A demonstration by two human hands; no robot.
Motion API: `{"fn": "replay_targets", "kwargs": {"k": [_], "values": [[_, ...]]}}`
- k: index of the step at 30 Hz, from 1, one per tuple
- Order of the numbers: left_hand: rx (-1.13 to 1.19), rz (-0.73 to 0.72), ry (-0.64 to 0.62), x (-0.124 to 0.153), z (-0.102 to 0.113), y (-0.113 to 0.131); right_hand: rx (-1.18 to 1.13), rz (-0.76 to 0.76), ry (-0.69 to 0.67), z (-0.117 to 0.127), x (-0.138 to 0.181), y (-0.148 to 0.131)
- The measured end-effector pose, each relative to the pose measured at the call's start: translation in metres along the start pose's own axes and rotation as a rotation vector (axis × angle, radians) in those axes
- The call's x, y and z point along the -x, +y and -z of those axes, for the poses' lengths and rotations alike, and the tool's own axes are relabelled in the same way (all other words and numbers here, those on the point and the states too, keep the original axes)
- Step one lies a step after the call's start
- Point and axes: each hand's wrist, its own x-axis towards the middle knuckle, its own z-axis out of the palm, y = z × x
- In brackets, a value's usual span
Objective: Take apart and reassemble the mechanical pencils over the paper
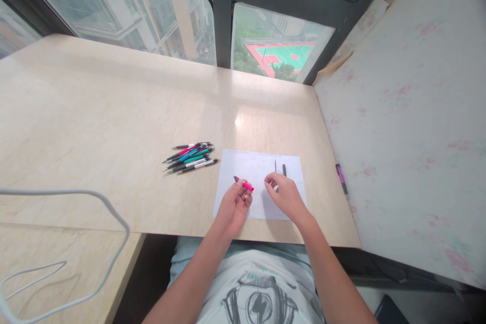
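Note:
My left hand (235, 206) is closed on a pink pen barrel (243, 184), held just above a white sheet of paper (250, 167) on the beige desk (114, 126). My right hand (283, 192) hovers over the same sheet with its fingertips pinched together on something too small to make out. Just beyond the right hand, two small dark pen parts (280, 167) lie on the paper.
A pile of several pens (191, 157) in pink, blue, green, white and black lies left of the paper. A purple pen (341, 178) rests at the desk's right edge against the wall. A white cable (76, 243) loops at the lower left. Windows run behind the desk.

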Motion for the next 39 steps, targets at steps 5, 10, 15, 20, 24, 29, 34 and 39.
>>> {"fn": "replay_targets", "kwargs": {"k": [5,10,15,20,24,29,34,39], "values": [[-0.03,-0.038,-0.014,-0.003,0.001,-0.005,-0.329,-0.126,0.019,0.003,0.018,-0.017],[-0.042,-0.035,-0.005,-0.004,0.0,-0.009,-0.418,-0.148,0.107,0.007,0.025,-0.027],[-0.061,-0.055,0.001,-0.002,-0.001,-0.011,-0.425,-0.15,0.138,0.006,0.028,-0.028],[-0.091,-0.076,-0.002,-0.002,-0.002,-0.015,-0.432,-0.18,0.129,0.005,0.03,-0.031],[-0.115,-0.082,-0.002,0.0,-0.004,-0.019,-0.416,-0.204,0.126,0.007,0.031,-0.033],[-0.106,-0.093,0.011,0.001,-0.008,-0.019,-0.343,-0.153,0.144,0.01,0.035,-0.033],[-0.108,-0.106,0.0,0.0,-0.005,-0.021,-0.26,-0.072,0.145,0.011,0.035,-0.035],[-0.126,-0.112,-0.022,0.0,-0.002,-0.026,-0.227,-0.043,0.159,0.01,0.033,-0.036]]}}
